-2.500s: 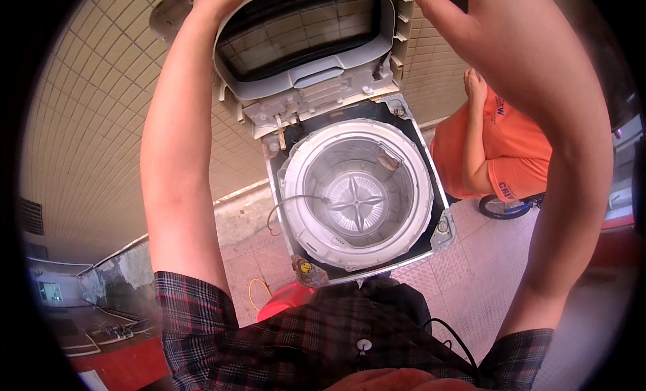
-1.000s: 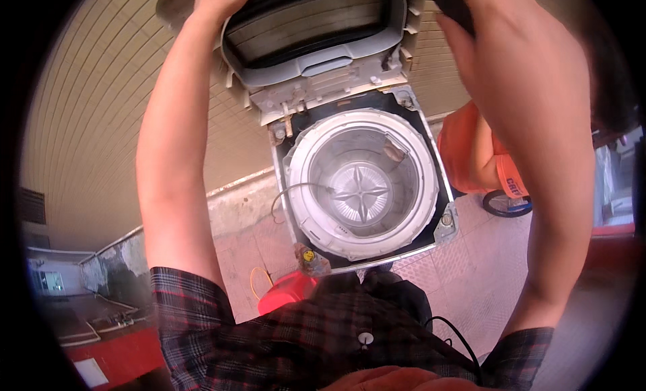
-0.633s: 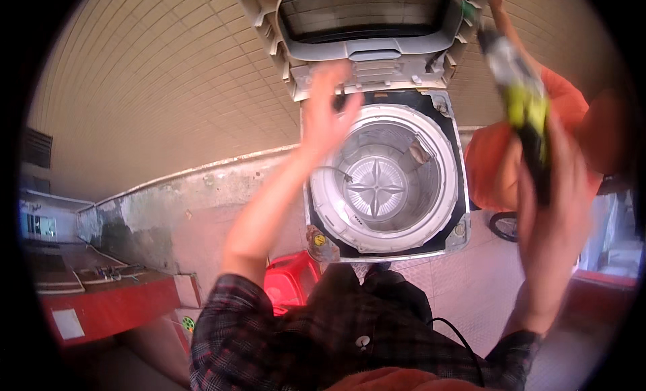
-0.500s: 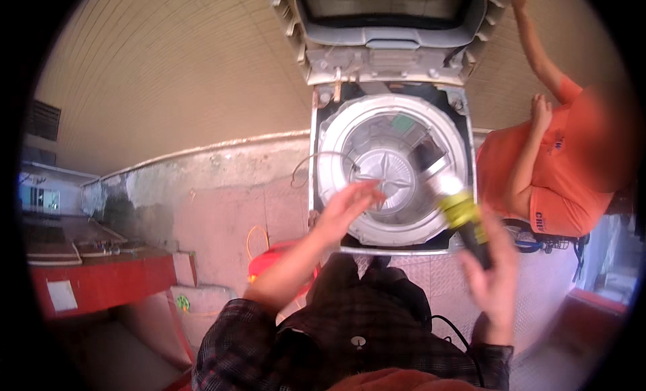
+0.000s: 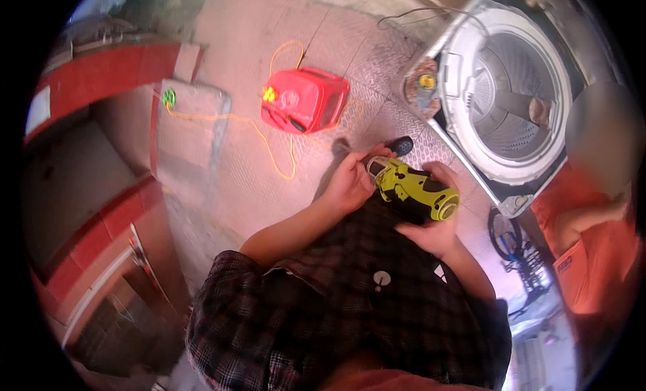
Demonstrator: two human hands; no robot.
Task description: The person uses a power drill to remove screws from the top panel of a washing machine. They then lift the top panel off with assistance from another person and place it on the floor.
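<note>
- Left side of the frame: a green round thing (image 5: 169,97) lies on the ground at one end of an orange cord (image 5: 235,116); more of this area is in view now that the camera has turned.
- Upper middle: a red stool (image 5: 306,98) shows whole, carrying a small yellow piece and a dark slim object (image 5: 293,124), too small to identify.
- Centre: the left hand (image 5: 350,182) was bare over the washer's tub half a second ago; its fingers now wrap the dark nose of the handheld tool and hide most of it.
- Just right of that, before the plaid shirt, is the handheld tool (image 5: 414,191), yellow-green and black. It has come away from the tub, so the tool itself, rather than the washer, seems to be getting the attention. Its exact kind is hard to tell.
- The right hand (image 5: 441,233) cradles the tool's thicker end, fingers on the far side, thumb on the near; the palm is partly covered.
- Upper right: the washer (image 5: 464,132), its raised lid now cut off by the frame.
- Lower right: a bicycle (image 5: 518,246), partly hidden.
- Right rim: a co-worker in an orange shirt (image 5: 585,270), head blurred.
</note>
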